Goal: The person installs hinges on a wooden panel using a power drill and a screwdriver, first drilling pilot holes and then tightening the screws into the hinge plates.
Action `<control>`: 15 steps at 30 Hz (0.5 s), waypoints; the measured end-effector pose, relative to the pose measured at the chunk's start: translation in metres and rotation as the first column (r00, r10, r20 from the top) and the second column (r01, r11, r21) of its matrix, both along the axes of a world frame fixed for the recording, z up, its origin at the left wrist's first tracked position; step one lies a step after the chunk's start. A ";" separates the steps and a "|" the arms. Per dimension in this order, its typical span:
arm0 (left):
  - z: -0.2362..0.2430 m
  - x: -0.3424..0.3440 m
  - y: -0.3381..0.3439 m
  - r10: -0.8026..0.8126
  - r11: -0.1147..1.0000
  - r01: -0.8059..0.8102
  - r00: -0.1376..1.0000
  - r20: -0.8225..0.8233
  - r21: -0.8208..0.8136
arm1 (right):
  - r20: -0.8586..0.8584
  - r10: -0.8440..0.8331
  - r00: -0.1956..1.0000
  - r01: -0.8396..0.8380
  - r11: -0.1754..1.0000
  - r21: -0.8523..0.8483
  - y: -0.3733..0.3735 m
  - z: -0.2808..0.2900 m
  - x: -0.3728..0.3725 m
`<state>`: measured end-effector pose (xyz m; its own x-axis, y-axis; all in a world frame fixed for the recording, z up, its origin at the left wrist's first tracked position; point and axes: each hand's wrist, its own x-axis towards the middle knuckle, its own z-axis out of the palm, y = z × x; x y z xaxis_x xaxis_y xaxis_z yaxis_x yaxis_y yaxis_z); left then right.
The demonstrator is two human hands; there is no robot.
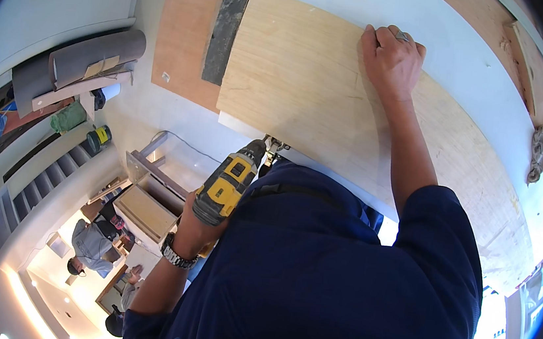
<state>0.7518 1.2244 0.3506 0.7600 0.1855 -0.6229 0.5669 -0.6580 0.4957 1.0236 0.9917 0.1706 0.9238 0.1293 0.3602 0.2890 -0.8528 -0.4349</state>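
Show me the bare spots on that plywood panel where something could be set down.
The plywood panel is bare between the dark strip at its left edge and the right hand pressed on its far edge; also to the right of the forearm. It is crowded at the near edge, where the left hand holds the yellow drill.

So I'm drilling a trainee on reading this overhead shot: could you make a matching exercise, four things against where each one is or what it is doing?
Things:
1. yellow and black cordless drill
2. pale plywood sheet
3. metal-link wristwatch
4. grey rolled sheets

Places or states:
A. on the left wrist
B. gripped in the left hand, nose at the sheet's near edge
C. stacked by the wall at left
D. pressed flat under the right hand

Pairs: 1-B, 2-D, 3-A, 4-C
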 end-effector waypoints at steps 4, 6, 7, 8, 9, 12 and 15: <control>0.000 0.001 0.001 -0.122 0.992 0.120 0.992 0.045 0.040 | 0.026 0.006 1.000 -0.006 1.000 0.000 -0.001 0.000 0.000; 0.001 0.003 0.000 -0.075 0.997 0.075 0.997 0.020 0.033 | 0.021 0.005 1.000 -0.005 1.000 0.003 -0.002 -0.003 0.000; 0.001 0.005 0.000 -0.030 0.999 0.030 1.000 -0.004 0.027 | 0.017 0.003 1.000 -0.003 1.000 0.007 -0.002 -0.003 0.000; 0.001 0.005 0.001 -0.029 0.999 0.029 1.000 -0.002 0.030 | 0.019 0.004 1.000 -0.004 1.000 0.009 -0.002 -0.003 0.000; 0.002 0.006 0.004 -0.045 0.999 0.046 0.998 -0.037 0.024 | 0.005 0.001 1.000 -0.001 1.000 0.005 -0.002 -0.002 0.000; 0.002 0.007 0.005 -0.031 0.999 0.032 0.998 -0.063 0.009 | -0.012 0.000 1.000 0.000 1.000 0.003 0.000 0.001 0.000; 0.004 0.007 0.004 -0.012 1.000 0.012 0.999 -0.050 -0.003 | -0.017 0.002 1.000 -0.002 1.000 0.008 -0.001 0.003 -0.001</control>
